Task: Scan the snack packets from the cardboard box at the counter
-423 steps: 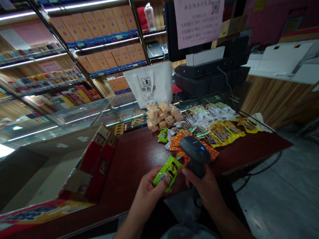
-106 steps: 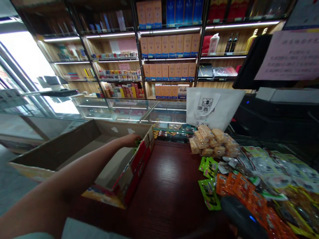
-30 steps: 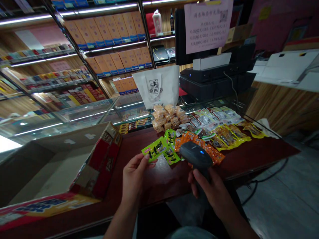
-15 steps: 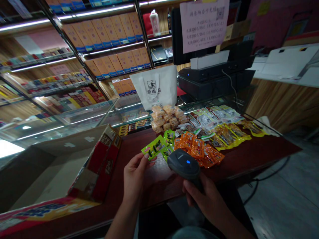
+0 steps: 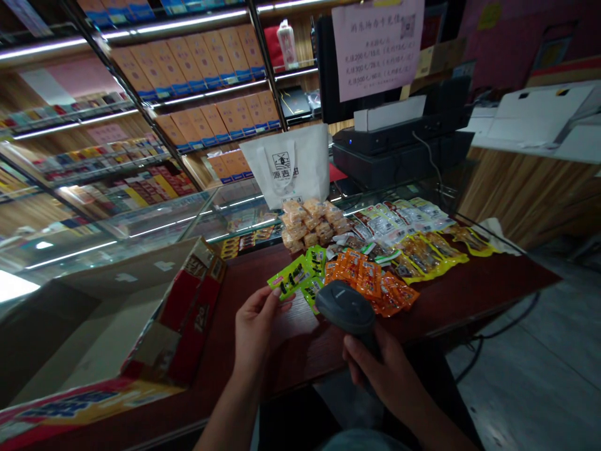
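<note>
Between thumb and fingers, my left hand point(image 5: 257, 316) pinches a green snack packet point(image 5: 290, 277) by its near edge, just above the dark red counter. My right hand point(image 5: 375, 360) is wrapped round the handle of a dark grey barcode scanner point(image 5: 346, 305), whose head points toward the green packet. Beyond the scanner lie other green packets point(image 5: 316, 258) and a heap of orange packets point(image 5: 364, 275). Behind them is a pile of clear-wrapped tan snacks point(image 5: 312, 222). Yellow-edged packets point(image 5: 429, 254) and silvery white packets point(image 5: 399, 216) lie in rows to the right.
A large open cardboard box point(image 5: 154, 313) stands on the left of the counter point(image 5: 239, 351). A white tote bag point(image 5: 291, 163) stands behind the snacks. A monitor with a pink notice point(image 5: 378, 50) rises at the back right. A dark cable point(image 5: 479, 354) hangs below the counter's right side.
The blue light on top of the scanner is no longer lit. Both hands keep nearly the same place and grip; the view has shifted slightly.
</note>
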`<state>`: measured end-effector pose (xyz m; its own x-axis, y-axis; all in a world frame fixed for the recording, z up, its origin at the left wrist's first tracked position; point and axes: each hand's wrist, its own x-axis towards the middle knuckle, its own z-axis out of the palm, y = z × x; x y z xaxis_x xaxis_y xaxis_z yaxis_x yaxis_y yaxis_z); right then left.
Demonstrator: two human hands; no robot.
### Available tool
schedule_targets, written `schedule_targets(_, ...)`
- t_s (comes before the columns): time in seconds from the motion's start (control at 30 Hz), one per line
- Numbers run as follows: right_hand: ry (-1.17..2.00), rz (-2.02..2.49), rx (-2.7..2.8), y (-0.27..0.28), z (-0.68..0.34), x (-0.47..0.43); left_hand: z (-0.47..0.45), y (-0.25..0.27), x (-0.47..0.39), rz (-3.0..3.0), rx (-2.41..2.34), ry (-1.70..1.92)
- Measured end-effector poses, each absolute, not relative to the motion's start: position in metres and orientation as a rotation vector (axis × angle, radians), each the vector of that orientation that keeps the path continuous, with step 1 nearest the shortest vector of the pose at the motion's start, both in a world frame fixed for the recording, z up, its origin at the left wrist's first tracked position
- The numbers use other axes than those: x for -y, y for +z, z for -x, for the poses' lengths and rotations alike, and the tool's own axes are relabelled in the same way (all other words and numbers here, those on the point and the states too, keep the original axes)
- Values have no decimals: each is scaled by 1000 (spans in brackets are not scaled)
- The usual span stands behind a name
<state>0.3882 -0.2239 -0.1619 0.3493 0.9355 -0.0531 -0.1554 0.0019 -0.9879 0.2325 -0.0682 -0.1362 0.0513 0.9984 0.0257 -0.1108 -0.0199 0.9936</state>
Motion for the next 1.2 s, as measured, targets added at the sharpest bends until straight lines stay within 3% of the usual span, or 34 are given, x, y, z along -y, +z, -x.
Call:
schedule_targets(0.47, 956, 1206, 600, -156, -407, 221, -304, -148, -26, -1271, -1019, 906)
schedule_targets(0.73, 847, 957, 747, -112, -411, 173, -261, -147, -15, -1346, -1092, 1048)
schedule_targets(1.0, 1006, 899, 832, -111, -383, 109, -163, -63, 47, -1744, -1157, 1245)
schedule_targets(1.2, 1190, 944, 845, -139, -378, 91, -47, 16, -5, -1985, -1519, 1438)
